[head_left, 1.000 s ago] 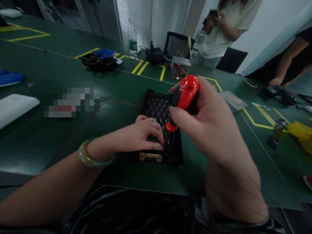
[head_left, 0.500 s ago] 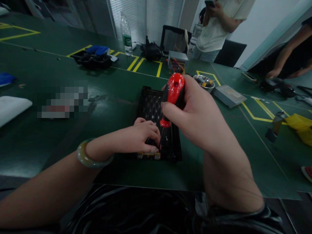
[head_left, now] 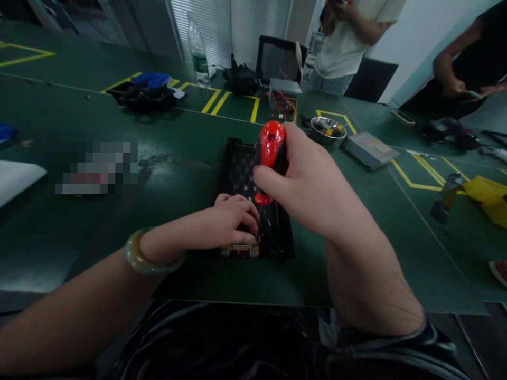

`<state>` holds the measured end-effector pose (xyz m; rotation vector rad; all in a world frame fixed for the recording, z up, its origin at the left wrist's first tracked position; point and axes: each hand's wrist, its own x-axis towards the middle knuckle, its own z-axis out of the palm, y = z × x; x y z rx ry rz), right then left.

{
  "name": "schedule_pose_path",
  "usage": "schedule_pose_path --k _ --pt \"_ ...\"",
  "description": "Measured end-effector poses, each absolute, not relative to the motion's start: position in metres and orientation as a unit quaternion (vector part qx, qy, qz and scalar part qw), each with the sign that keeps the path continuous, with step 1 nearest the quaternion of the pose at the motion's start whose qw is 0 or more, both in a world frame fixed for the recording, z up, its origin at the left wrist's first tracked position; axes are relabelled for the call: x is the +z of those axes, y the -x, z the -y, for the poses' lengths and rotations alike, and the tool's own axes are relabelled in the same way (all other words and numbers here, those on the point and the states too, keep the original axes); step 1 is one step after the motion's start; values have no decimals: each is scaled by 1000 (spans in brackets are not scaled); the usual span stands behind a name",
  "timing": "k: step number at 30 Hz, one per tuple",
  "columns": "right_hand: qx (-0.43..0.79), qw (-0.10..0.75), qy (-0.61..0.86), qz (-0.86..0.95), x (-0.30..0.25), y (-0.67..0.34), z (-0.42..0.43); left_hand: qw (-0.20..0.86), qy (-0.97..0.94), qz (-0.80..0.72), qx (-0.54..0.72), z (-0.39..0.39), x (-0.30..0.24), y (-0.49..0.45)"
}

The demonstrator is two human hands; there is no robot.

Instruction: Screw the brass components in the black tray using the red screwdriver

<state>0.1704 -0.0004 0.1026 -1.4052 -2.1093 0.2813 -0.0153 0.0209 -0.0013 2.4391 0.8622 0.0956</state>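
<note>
My right hand [head_left: 312, 182] is wrapped round the red and black handle of a screwdriver [head_left: 271, 145], thumb along its side. The shaft points down, nearly upright, into a black plastic casing [head_left: 279, 227] with a patterned inner face. Its tip is hidden beside the fingers of my left hand [head_left: 237, 221]. That hand lies over the casing's near part with fingers curled and thumb bent in; what they grip, if anything, is hidden. By the thumb, at the casing's near edge, shows a small brown circuit board [head_left: 240, 250] with metal connectors.
A metal bowl [head_left: 328, 129] of small parts and a flat grey metal box [head_left: 370, 149] lie to the right. Farther back are a power supply [head_left: 284, 87] with coloured wires, a water bottle [head_left: 199, 58] and a black tray [head_left: 138, 97]. Two people stand across the table.
The screwdriver and my right hand have shifted slightly left, and the handle stands more upright. My left hand stays in place. The person at right has lifted their hands from the table.
</note>
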Motion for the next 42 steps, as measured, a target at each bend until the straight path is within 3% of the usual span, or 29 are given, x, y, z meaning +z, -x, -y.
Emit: schedule_pose_path --k 42 --pt "139 262 467 833 109 -170 13 265 -902 -336 52 -13 5 18"
